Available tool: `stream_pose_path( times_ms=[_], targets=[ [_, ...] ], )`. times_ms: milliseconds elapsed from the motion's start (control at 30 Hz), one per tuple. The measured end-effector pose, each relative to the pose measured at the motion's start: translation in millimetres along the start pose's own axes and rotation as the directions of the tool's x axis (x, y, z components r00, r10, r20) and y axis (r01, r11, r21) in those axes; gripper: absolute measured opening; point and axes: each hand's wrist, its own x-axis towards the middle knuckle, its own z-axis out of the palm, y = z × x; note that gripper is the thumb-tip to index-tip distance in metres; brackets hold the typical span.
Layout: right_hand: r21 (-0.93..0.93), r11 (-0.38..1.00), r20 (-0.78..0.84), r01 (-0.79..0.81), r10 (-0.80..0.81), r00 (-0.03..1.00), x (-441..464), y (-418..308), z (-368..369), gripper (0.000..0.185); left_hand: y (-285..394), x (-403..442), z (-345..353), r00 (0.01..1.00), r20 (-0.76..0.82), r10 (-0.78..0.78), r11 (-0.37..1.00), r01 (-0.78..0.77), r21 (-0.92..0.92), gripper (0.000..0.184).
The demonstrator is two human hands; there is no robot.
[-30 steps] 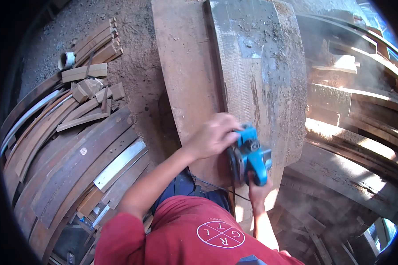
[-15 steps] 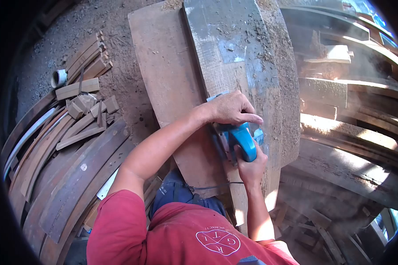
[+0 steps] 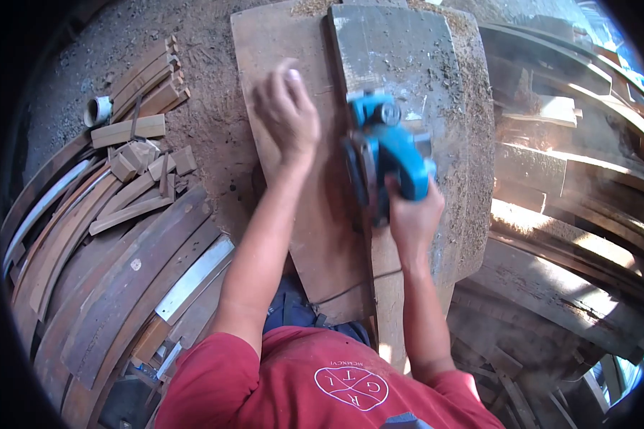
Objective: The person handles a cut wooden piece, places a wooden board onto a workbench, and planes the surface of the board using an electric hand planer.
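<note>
My right hand (image 3: 416,214) is wrapped round the rear handle of a blue power planer (image 3: 393,154), which sits over the left edge of a thick wooden plank (image 3: 401,79). Shavings are scattered on the plank's far part. To the left of the planer, my left hand (image 3: 288,111) is raised above a wide flat board (image 3: 322,236); its fingers are blurred and it touches neither the tool nor the plank. A dark cord crosses the board and plank below the planer.
Curved boards (image 3: 132,264) are stacked at the left, with small offcuts (image 3: 137,159) and a white pipe piece (image 3: 98,111) beyond them. More timber (image 3: 551,282) lies at the right in dusty, sunlit air.
The planer has moved forward along the plank in my right hand. My left hand has come off the planer's front and swung left over the wide board.
</note>
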Motion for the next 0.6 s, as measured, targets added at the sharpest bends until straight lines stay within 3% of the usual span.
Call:
stream_pose_path(
  times_ms=[33,67,100,200,267,333,367,400,467,567,600],
  targets=[
    [0.011,1.000,-0.007,0.013,-0.013,1.000,19.3,-12.9,9.3,0.029,-22.9,1.6,4.5,1.000,0.002,-0.007,1.000,0.007,0.000,0.036],
    [0.064,0.995,-0.020,0.076,-0.075,0.997,41.2,-21.1,21.6,0.026,-52.4,-3.4,17.0,0.990,-0.102,0.097,0.955,-0.064,0.288,0.038],
    [-0.013,0.993,-0.040,0.118,-0.119,0.992,62.9,-37.5,30.0,0.027,-69.8,-5.6,23.8,0.960,-0.167,0.226,0.824,-0.097,0.558,0.043],
    [-0.073,0.961,-0.088,0.269,-0.274,0.958,140.9,-72.9,68.3,0.032,-64.3,-12.7,32.5,0.990,-0.070,0.119,0.740,-0.042,0.671,0.050],
    [-0.221,0.932,-0.134,0.286,-0.320,0.938,203.2,-101.4,97.5,0.039,-68.1,-11.6,33.7,0.991,-0.082,0.108,0.753,-0.028,0.657,0.047],
    [-0.135,0.969,-0.083,0.205,-0.217,0.973,262.4,-149.0,120.4,0.025,-71.2,-10.4,32.4,0.991,-0.060,0.123,0.772,-0.057,0.634,0.046],
    [-0.090,0.967,-0.108,0.237,-0.246,0.963,273.9,-158.3,126.1,0.025,-70.8,-9.9,34.5,0.986,-0.090,0.138,0.766,-0.049,0.641,0.044],
    [-0.089,0.968,-0.106,0.234,-0.242,0.964,278.6,-155.1,126.5,0.025,-73.1,-9.7,34.6,0.987,-0.087,0.138,0.764,-0.050,0.643,0.044],
    [-0.020,0.982,0.072,0.187,-0.185,0.980,272.6,-149.3,117.2,0.025,-74.0,-9.8,37.8,0.987,-0.104,0.122,0.773,-0.029,0.633,0.042],
    [-0.015,0.927,-0.036,0.376,-0.376,0.926,210.8,-87.9,83.1,0.022,-74.5,-11.8,39.1,0.982,-0.123,0.142,0.772,-0.032,0.635,0.041],
    [-0.216,0.928,0.167,0.303,-0.270,0.948,187.5,-54.6,60.4,0.038,-74.1,-9.0,39.9,0.979,-0.140,0.149,0.769,-0.026,0.639,0.040]
  ],
)
